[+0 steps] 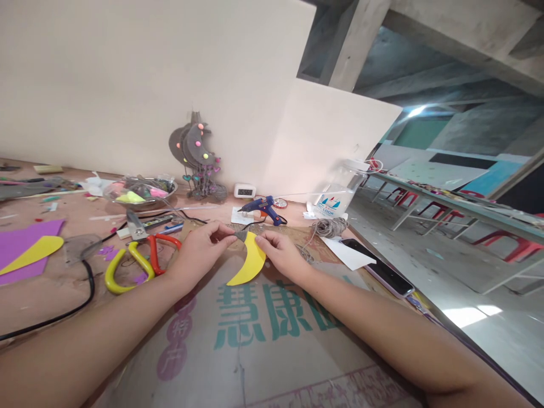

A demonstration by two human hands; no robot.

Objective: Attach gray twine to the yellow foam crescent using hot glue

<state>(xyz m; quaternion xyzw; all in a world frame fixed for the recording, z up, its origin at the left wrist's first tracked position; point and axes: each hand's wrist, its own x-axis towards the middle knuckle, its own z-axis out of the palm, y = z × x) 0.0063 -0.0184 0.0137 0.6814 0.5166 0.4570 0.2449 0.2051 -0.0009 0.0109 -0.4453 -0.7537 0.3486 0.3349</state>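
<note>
- Tan cardboard sheet with green lettering (199, 351), on pinkish desk (25, 306); yellow crescent-shaped cutout (250, 263) held over it.
- Step, likely: joining small dark-grey piece (242, 234) to crescent's top; next calls for steady alignment.
- Right hand (283, 249): grip nearly closed, pinching crescent's edge.
- Left hand (203, 249): same, pinching grey piece.

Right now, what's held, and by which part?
Left hand holds the small grey piece by its left end, at the top of the yellow crescent; right hand pinches the crescent by its upper right edge.

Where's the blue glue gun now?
In the head view, the blue glue gun sits near centre, beyond the right hand, in front of the white digital clock.
</note>
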